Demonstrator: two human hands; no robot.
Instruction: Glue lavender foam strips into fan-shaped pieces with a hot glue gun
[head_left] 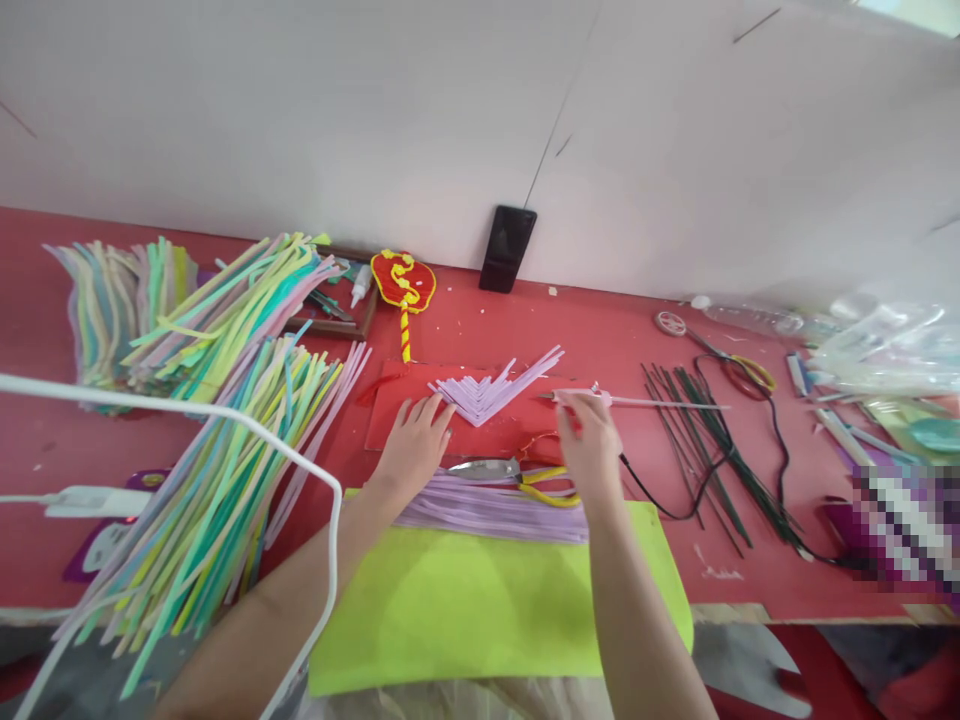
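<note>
My left hand [416,440] lies on the red work board [386,425], fingers stretched out, with its fingertips at the left end of a V-shaped piece of lilac pipe cleaners [478,400]. My right hand [591,440] is wrapped round a hot glue gun [604,398]. The gun's nozzle points left, toward the lilac piece but apart from it. A long pale glue stick [667,404] sticks out behind, and most of the handle is hidden by my fingers. Between my hands lie yellow-handled scissors [487,468], across a row of loose lilac pipe cleaners [487,510].
Bundles of coloured pipe cleaners [225,480] fill the left, crossed by a white cable [247,415]. A red-and-yellow fan shape [403,280] and a phone [508,248] are at the back. Dark green stems [712,440], a black cord [671,515] and more scissors [712,345] lie right.
</note>
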